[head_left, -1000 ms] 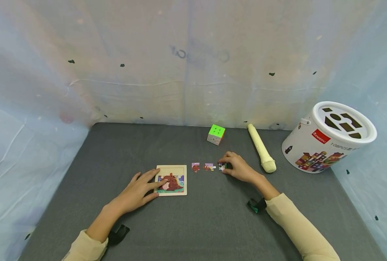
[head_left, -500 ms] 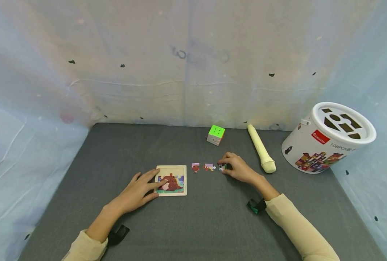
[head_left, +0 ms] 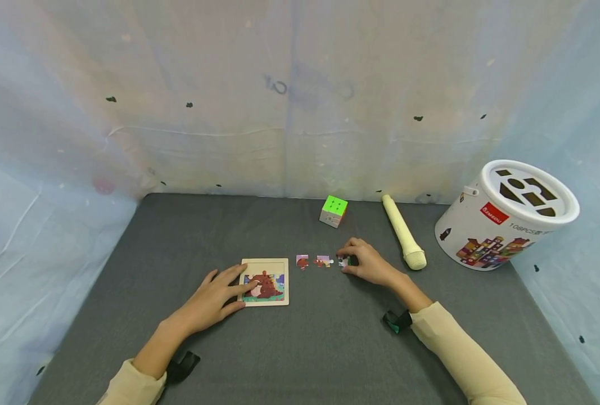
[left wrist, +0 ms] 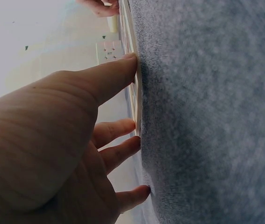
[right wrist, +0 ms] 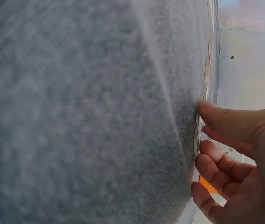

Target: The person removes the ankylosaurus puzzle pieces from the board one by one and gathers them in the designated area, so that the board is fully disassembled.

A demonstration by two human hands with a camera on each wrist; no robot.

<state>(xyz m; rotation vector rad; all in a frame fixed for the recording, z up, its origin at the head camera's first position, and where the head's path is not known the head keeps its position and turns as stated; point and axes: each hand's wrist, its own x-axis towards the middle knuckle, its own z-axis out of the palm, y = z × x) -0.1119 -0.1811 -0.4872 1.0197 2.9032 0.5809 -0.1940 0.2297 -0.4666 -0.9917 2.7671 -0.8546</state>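
Observation:
My left hand (head_left: 213,296) rests spread over the left side of a small wooden jigsaw puzzle (head_left: 280,264), a square tray whose picture is a brown-red dinosaur. In the left wrist view the thumb and fingertips touch its edge. The tray's upper strip shows bare wood. To its right, two loose puzzle pieces lie in a row: a purple-and-red one (head_left: 302,261) and another (head_left: 323,261). At the end of that row my right hand (head_left: 368,263) pinches a third puzzle piece (head_left: 344,261) between thumb and fingers, flat on the table; its right part is hidden.
A puzzle cube (head_left: 333,211) with a green top stands at the back of the grey table (head_left: 300,349). Right of it lies a pale yellow microphone (head_left: 404,233). A white block bucket (head_left: 504,216) with a shape-hole lid stands at the right edge.
Both hands stay almost where they were. The right thumb and fingers shift very slightly on the third piece; the whole head view has moved a little.

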